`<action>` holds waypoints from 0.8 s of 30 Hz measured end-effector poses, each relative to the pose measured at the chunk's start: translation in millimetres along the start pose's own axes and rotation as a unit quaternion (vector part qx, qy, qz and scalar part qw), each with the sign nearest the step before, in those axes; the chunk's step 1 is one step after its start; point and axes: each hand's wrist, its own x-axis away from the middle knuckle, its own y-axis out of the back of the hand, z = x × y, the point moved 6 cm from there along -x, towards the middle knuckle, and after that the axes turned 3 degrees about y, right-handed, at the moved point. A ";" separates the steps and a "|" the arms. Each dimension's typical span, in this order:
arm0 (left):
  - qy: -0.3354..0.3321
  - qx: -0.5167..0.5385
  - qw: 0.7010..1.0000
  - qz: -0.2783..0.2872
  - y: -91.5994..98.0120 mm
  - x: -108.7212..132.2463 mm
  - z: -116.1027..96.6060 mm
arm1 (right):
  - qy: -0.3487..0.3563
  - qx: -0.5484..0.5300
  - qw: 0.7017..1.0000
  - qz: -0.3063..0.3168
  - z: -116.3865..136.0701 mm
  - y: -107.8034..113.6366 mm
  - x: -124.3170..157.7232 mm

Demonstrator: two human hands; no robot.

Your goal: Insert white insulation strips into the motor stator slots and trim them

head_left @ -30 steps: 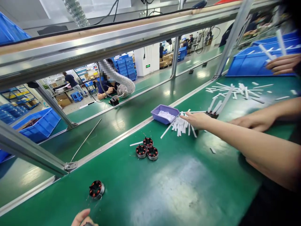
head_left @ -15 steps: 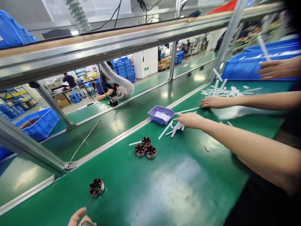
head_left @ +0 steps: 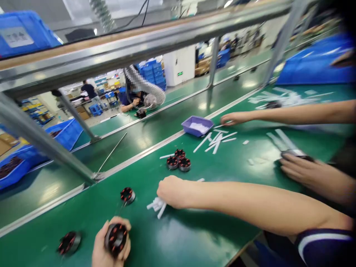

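Observation:
My left hand is closed around a motor stator with a black ring and copper windings. My right hand is closed, back of the hand up, over a bunch of short white strips low over the green bench; its fingertips are hidden. A loose stator sits between my hands, and another stator lies left of my left hand. Beyond my right hand, several stators stand grouped beside a single white strip.
A purple tray holds white pieces, with scattered white strips beside it. A co-worker's hand reaches near the tray; another co-worker's hand rests at right. Metal posts and a rail edge the bench.
My right hand has moved left and nearer from beside the tray, bringing white strips. My left hand, with its stator, has come further into view. The co-worker's hands have shifted.

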 end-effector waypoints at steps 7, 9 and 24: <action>-0.032 -0.028 0.999 -0.004 -4.0 -2.7 -4.1 | 0.017 -0.039 0.994 -0.104 -3.8 -8.9 -18.7; -0.033 -0.027 0.999 -0.014 0.8 -4.0 -4.8 | 0.017 -0.051 0.988 -0.148 -8.4 -14.3 -10.8; 0.061 0.003 0.988 0.141 -11.7 -0.5 4.9 | 0.011 -0.153 0.931 -0.330 -16.5 -42.4 -74.4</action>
